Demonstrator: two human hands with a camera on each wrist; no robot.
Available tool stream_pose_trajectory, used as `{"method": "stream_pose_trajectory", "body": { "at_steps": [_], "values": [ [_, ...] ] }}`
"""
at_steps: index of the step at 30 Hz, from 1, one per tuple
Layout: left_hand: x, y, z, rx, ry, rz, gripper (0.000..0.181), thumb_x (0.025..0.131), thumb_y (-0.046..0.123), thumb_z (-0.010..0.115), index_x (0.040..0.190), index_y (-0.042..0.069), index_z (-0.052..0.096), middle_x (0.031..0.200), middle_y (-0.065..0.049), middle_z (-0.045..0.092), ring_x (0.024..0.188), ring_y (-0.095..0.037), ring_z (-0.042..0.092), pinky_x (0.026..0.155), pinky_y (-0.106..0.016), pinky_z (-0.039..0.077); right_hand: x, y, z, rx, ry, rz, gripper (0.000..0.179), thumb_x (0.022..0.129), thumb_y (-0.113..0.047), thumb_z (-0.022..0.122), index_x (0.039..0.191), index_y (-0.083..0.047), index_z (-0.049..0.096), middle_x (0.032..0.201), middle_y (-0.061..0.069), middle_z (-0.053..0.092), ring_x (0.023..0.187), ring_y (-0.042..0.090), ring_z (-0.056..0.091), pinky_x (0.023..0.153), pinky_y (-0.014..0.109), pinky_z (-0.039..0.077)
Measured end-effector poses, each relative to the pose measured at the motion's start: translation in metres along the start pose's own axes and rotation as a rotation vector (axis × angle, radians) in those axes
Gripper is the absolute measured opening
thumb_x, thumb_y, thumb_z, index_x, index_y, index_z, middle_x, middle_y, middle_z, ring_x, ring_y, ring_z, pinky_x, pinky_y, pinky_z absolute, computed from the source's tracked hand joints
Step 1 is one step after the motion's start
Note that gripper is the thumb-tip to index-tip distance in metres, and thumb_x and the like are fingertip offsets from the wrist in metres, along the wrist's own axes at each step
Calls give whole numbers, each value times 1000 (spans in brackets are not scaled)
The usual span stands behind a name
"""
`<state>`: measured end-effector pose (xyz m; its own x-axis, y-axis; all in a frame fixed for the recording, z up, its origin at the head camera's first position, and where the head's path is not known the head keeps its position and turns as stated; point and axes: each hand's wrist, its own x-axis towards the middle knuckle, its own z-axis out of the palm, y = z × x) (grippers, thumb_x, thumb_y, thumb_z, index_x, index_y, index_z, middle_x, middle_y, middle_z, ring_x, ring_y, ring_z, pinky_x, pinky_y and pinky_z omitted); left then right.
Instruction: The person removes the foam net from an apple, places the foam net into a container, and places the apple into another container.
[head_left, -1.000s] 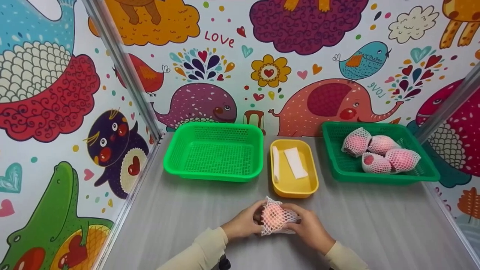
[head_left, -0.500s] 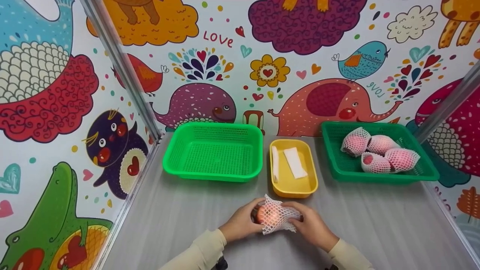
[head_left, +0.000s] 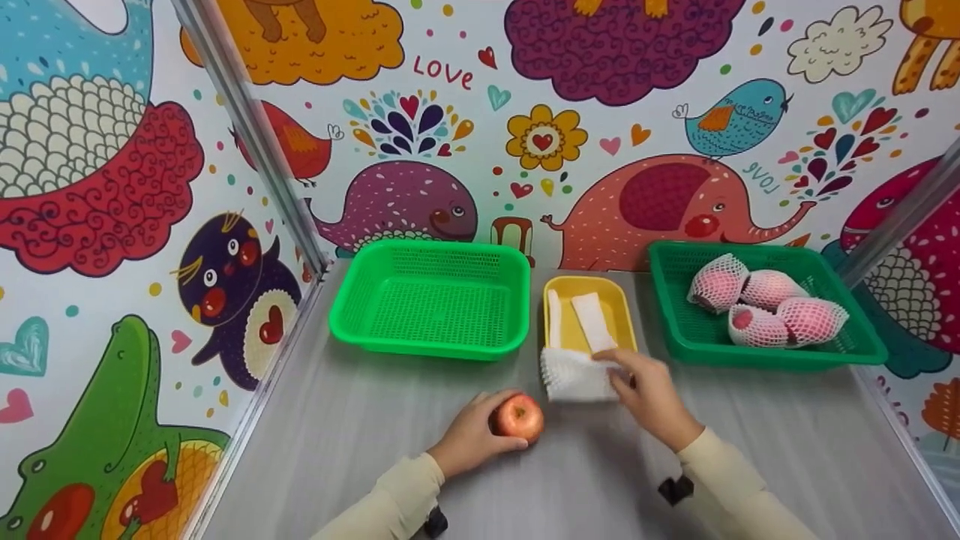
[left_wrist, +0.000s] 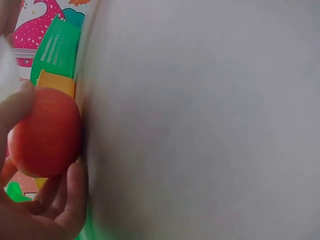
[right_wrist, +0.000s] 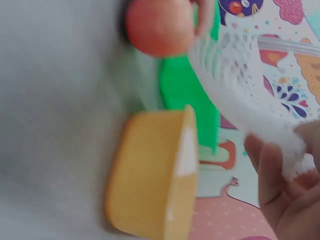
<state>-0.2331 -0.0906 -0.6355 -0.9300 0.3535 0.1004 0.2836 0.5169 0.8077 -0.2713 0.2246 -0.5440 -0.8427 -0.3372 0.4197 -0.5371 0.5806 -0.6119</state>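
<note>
My left hand (head_left: 472, 439) grips a bare red apple (head_left: 520, 420) just above or on the grey table; the left wrist view shows its fingers and thumb around the apple (left_wrist: 46, 132). My right hand (head_left: 654, 394) pinches a white foam net sleeve (head_left: 577, 375) by one end, over the front edge of the yellow tray (head_left: 628, 330). In the right wrist view the foam net (right_wrist: 240, 102) stretches from the fingertips toward the apple, blurred by motion. White strips (head_left: 592, 321) lie in the yellow tray.
A bright green basket (head_left: 431, 349) stands at the back left with nothing seen in it. At the back right, a dark green basket (head_left: 675, 349) holds several net-wrapped pink fruits (head_left: 814, 321). Printed walls (head_left: 540, 67) close off the back and sides.
The foam net has come off the apple. My right hand has carried it up and right to the yellow tray, while my left hand keeps the apple, shifted slightly left.
</note>
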Motion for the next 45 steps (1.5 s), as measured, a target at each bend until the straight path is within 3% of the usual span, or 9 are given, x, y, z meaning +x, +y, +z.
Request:
{"method": "stream_pose_trajectory", "body": {
  "at_steps": [3,6,13,21,26,33,38,42,45],
  "values": [
    [1,2,-1,17,-15,-16,80,84,40,96,153,20,62,138,-3,63,128,-19,60,110,-46,50,19,8,-10,-6,76,35,39,95,16,71,122,-10,80,130,5,74,101,22,68,75,25,58],
    [4,6,0,46,-27,1,80,84,41,96,153,21,61,138,-2,61,129,-18,59,111,-44,49,34,18,-16,-23,95,118,39,98,12,69,132,-7,78,146,12,66,125,34,65,93,38,62],
    [0,8,3,78,-7,-2,79,84,39,96,153,22,60,135,-1,59,126,-18,59,109,-42,50,52,41,-2,-83,-110,256,51,105,-3,68,155,3,56,173,22,30,153,49,37,115,61,41],
    [-3,8,4,58,10,29,79,85,34,96,153,18,59,138,-5,58,127,-21,60,109,-43,51,49,48,21,-103,-379,265,47,106,-10,69,148,10,59,169,31,33,150,52,39,118,64,36],
    [-2,8,4,78,0,21,79,86,37,95,154,18,59,139,-6,59,127,-20,60,109,-43,51,50,51,32,-84,-550,310,41,110,-18,65,143,7,64,158,29,51,143,48,50,118,62,39],
    [5,17,0,135,-6,40,79,82,39,98,148,15,62,138,-6,63,126,-23,62,107,-43,52,56,48,39,-182,-678,218,38,111,-25,63,132,5,73,130,21,73,117,39,67,109,58,51],
    [18,45,-22,211,11,95,79,81,42,98,148,18,62,135,-6,64,126,-27,63,103,-44,55,61,46,41,-228,-676,259,37,110,-25,65,129,5,74,127,21,74,118,40,68,109,57,51],
    [35,63,-56,232,71,158,78,84,40,96,148,13,60,137,-6,62,123,-21,62,105,-41,54,63,44,43,-240,-674,312,35,109,-25,67,129,2,75,124,18,75,110,36,68,108,55,52],
    [51,61,-86,250,134,154,77,86,37,95,147,8,58,138,-10,63,126,-25,61,107,-44,53,63,43,44,-259,-668,297,33,108,-25,68,127,1,76,121,16,76,107,36,69,107,55,53]
  ]
}}
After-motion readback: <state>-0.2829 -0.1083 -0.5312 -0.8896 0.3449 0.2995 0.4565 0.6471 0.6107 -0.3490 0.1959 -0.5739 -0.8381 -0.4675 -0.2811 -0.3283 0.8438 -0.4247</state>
